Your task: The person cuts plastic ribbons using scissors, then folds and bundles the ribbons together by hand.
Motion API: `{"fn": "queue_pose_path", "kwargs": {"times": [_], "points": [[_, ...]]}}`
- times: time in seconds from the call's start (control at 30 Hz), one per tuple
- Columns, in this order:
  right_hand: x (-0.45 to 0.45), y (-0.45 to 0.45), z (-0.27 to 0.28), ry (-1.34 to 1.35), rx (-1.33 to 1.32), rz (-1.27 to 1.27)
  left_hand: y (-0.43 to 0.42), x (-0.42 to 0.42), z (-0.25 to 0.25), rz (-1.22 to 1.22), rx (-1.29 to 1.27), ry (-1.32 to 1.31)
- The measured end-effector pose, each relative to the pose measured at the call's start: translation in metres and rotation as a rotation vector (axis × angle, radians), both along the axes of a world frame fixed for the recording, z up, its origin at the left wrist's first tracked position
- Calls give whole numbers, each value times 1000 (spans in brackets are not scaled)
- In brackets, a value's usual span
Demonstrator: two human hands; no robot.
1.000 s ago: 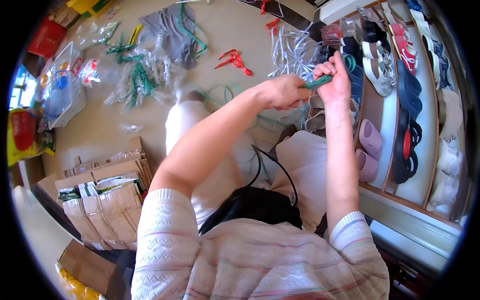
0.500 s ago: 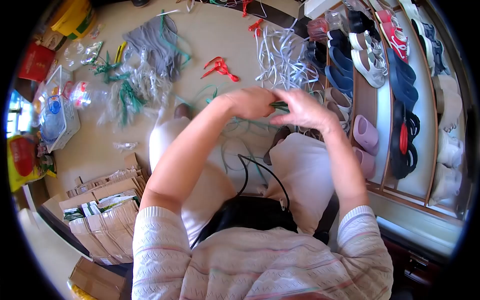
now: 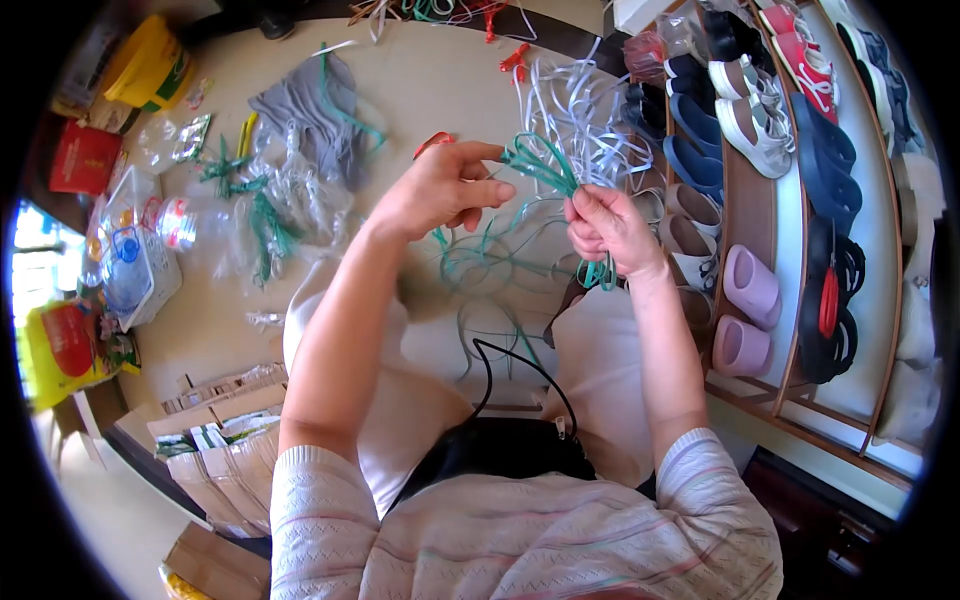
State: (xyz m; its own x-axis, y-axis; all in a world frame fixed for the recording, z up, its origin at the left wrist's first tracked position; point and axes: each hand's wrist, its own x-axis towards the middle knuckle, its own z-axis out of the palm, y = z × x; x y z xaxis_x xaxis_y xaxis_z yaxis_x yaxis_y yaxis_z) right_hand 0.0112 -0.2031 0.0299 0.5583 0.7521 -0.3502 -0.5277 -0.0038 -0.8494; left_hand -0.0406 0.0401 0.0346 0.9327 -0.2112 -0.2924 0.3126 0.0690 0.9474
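My right hand (image 3: 612,232) is closed around a looped bundle of green plastic strapping (image 3: 545,165); loops stick out above the fist and below it. To its left, my left hand (image 3: 445,188) has its fingers apart and loosely bent, the index fingertip near the upper end of the bundle. Loose green strands (image 3: 485,262) lie on the floor below the hands. A pile of white straps (image 3: 575,110) is behind the bundle. Partly hidden behind my left hand is a red tie (image 3: 434,143).
Shoes fill a rack (image 3: 748,215) on the right. At the left are a grey cloth (image 3: 318,112), clear and green plastic strips (image 3: 290,190), a white basket (image 3: 150,270), a yellow bucket (image 3: 150,65) and flattened cardboard (image 3: 235,485). A black bag (image 3: 490,462) rests on my lap.
My hands were together on the green bundle and have moved apart. My left hand has let go and shifted left; my right hand now holds the bundle, its loops spread in view.
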Motion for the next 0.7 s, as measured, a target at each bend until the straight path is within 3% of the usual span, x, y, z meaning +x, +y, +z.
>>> {"fn": "queue_pose_path", "kwargs": {"times": [0.1, 0.2, 0.23, 0.3, 0.37, 0.4, 0.43, 0.47, 0.53, 0.57, 0.6, 0.67, 0.7], "points": [[7, -2, 1, 8, -44, -165, 0, 4, 0, 83, 74, 4], [13, -4, -15, -350, -471, -257, -4, 6, -13, 73, 343, -133], [13, -4, -29, -740, -666, -219, -7, 3, -10, 43, 435, -212], [5, -8, -37, -835, -736, 96, -11, 0, -12, 27, 537, -357], [-4, -8, -34, -860, -742, 506, -6, 1, -12, 33, 536, -339], [-9, -5, -23, -794, -480, 599, -3, 2, -11, 38, 537, -330], [-15, -2, 0, -542, -343, 599, -2, 4, -22, 67, 450, -331], [-17, -1, 19, -292, -209, 592, -4, 2, -21, 70, 310, -217], [-9, -6, 28, -143, 35, 202, -18, -1, -18, 69, 29, 4], [-3, -7, 30, -70, 157, 6, -27, -4, -28, -9, -15, -66], [3, -4, 27, -121, 60, -173, -39, -8, -27, -68, -11, 7], [20, -8, -8, -543, -430, -238, -53, -14, -27, -217, 142, -42], [17, -6, -18, -782, -608, -117, -52, -15, -32, -251, 296, -203]]}}
